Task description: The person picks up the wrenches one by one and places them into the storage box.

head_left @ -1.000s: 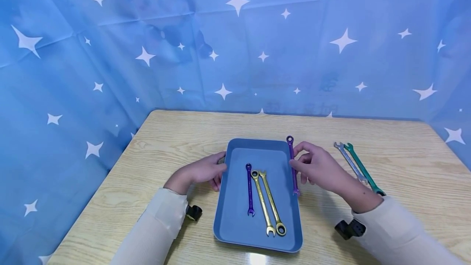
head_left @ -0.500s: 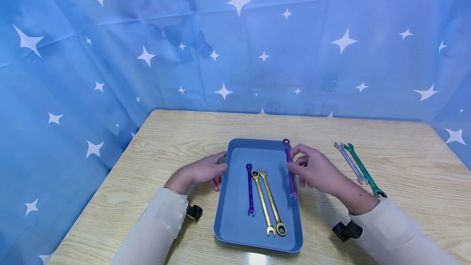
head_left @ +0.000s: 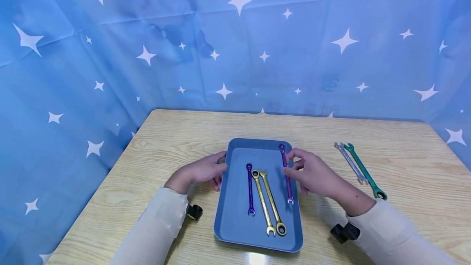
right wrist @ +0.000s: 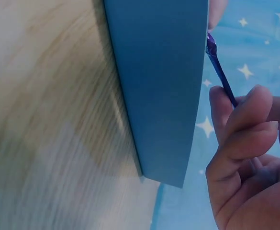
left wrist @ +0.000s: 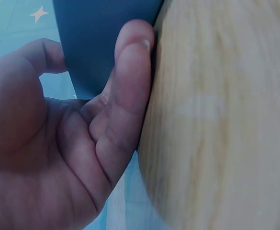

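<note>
My right hand [head_left: 309,171] pinches a purple combination wrench [head_left: 288,183] between thumb and fingers. The wrench hangs over the right side of the blue-grey tray [head_left: 234,203], its ring end toward the back. In the right wrist view, the shaft of that purple wrench [right wrist: 222,75] slants above the tray wall [right wrist: 154,81]. On the tray's left side, my left hand [head_left: 202,171] grips the edge, thumb at the rim and fingers against the outer wall [left wrist: 94,43]. A smaller purple wrench [head_left: 250,193] and two gold wrenches [head_left: 263,203] lie side by side in the tray.
To the right of the tray, a silver wrench [head_left: 351,162] and a green wrench [head_left: 362,167] lie together on the wooden table [head_left: 412,162]. Behind the table hangs a blue cloth with white stars [head_left: 279,64].
My right hand has carried the purple wrench left and toward me, from beside the tray's right rim to over its inside. My left hand has stayed at the tray edge.
</note>
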{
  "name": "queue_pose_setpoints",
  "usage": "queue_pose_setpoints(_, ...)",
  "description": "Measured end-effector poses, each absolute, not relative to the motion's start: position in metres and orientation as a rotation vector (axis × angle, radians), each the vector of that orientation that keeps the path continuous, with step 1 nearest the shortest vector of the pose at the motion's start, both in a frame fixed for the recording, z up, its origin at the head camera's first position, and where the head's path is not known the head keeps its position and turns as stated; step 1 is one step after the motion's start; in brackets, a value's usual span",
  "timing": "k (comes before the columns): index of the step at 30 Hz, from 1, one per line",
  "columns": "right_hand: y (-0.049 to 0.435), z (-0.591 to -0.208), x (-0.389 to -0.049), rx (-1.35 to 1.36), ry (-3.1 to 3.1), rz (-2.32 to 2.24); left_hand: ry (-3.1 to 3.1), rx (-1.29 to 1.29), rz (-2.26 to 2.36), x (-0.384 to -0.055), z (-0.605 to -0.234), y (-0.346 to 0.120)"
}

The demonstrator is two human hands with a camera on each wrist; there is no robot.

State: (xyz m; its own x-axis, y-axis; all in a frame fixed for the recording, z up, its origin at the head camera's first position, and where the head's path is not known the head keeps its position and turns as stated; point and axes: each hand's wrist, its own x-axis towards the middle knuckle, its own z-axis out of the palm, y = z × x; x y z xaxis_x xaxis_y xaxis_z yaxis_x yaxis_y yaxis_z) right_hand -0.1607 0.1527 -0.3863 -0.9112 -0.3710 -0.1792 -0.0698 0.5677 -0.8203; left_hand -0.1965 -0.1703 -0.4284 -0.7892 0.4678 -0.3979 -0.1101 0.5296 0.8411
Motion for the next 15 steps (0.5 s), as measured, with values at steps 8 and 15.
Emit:
queue_pose_setpoints(8, 0.1494, -0.3874, -0.1588, -0.375, 2.442, -1.254, 2.161, 0.28, 1.259, -0.197, -0.4299, -0.171)
queue_pose_setpoints(15, 0.1475, -0.3912, -0.1591, -0.388, 2.418, -1.233, 2.162, 0.28, 1.259, -0.1969, -0.4301, -0.1715)
